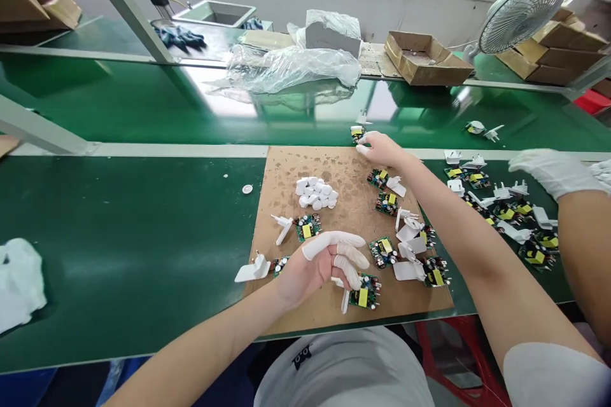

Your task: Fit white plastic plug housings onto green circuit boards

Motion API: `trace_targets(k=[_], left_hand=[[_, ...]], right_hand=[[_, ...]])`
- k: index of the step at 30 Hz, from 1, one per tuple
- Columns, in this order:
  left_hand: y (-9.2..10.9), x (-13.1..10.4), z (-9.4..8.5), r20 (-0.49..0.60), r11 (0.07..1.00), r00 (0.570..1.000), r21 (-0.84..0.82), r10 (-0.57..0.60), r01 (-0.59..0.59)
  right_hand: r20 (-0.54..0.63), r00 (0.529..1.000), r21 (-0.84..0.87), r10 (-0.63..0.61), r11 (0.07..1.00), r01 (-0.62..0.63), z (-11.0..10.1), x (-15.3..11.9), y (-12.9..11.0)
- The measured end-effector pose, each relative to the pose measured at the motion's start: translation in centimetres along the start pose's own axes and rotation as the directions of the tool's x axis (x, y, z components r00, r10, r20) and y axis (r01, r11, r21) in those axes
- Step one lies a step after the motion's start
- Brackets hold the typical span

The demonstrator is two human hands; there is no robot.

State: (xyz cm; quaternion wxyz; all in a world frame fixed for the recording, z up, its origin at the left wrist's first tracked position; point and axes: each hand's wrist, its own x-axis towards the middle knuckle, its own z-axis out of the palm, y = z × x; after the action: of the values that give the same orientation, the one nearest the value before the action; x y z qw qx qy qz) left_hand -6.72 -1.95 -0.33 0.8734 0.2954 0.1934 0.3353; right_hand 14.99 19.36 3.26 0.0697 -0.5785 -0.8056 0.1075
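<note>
My right hand point(382, 149), with white finger cots on, reaches to the far edge of the brown board. Its thumb and fingertip pinch a small circuit board point(357, 132) with a white plug piece point(363, 117) beyond it. My left hand point(317, 261), also in finger cots, hovers palm-in over the near part of the board, fingers loosely curled and apart from the thumb, with nothing visibly held. Just under it lies a circuit board with a yellow block point(365, 294). Other circuit boards point(308, 227) with white plug pieces point(284, 227) lie around, some partly hidden by my hand.
A pile of white round caps point(315, 193) sits on the brown board point(286, 168). At right, a co-worker's gloved hand point(548, 172) is beside more circuit boards point(534, 255). Behind are a green conveyor belt point(167, 114), a cardboard box point(424, 60) and a fan point(522, 13).
</note>
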Motion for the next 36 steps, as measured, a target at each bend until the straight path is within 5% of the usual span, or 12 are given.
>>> trace_targets(k=[4, 8, 14, 19, 22, 26, 29, 31, 36], left_hand=[[0.2, 0.2, 0.1, -0.042, 1.0, 0.999, -0.008, -0.019, 0.019], [0.6, 0.2, 0.4, -0.057, 0.999, 0.998, -0.044, 0.015, -0.018], [0.6, 0.3, 0.4, -0.161, 0.983, 0.977, 0.14, 0.141, -0.119], [0.1, 0.1, 0.4, -0.318, 0.714, 0.843, 0.692, 0.433, -0.105], [0.2, -0.3, 0.7, -0.248, 0.579, 0.832, 0.809, 0.496, -0.104], [0.2, -0.3, 1.0, -0.21, 0.633, 0.929, 0.773, 0.306, -0.034], [-0.1, 0.0, 0.9, -0.285, 0.725, 0.923, 0.689, 0.26, 0.009], [-0.3, 0.3, 0.9, -0.36, 0.825, 0.913, 0.563, 0.195, 0.046], [-0.3, 0.8, 0.8, -0.386, 0.968, 0.916, 0.249, 0.109, -0.01]], right_hand=[[0.002, 0.998, -0.081, 0.055, 0.995, -0.055, -1.5, -4.3, -0.2], [0.215, 0.973, -0.128, 0.089, 0.99, -0.062, -2.9, -8.5, 0.5], [0.196, 0.961, -0.132, 0.197, 0.976, -0.174, -2.0, -9.7, 1.3], [0.085, 0.984, 0.126, 0.157, 0.978, -0.167, -3.9, -10.4, -2.5], [0.288, 0.954, 0.37, -0.078, 0.928, -0.035, -5.1, -11.3, -5.8], [0.41, 0.844, 0.595, -0.346, 0.803, 0.04, -4.4, -10.8, -8.5], [0.293, 0.917, 0.632, -0.271, 0.774, 0.027, -2.4, -8.7, -8.7], [0.152, 0.977, 0.511, -0.152, 0.858, 0.055, -0.8, -7.2, -8.3], [0.217, 0.972, 0.236, -0.095, 0.971, 0.042, 1.8, -5.9, -8.7]])
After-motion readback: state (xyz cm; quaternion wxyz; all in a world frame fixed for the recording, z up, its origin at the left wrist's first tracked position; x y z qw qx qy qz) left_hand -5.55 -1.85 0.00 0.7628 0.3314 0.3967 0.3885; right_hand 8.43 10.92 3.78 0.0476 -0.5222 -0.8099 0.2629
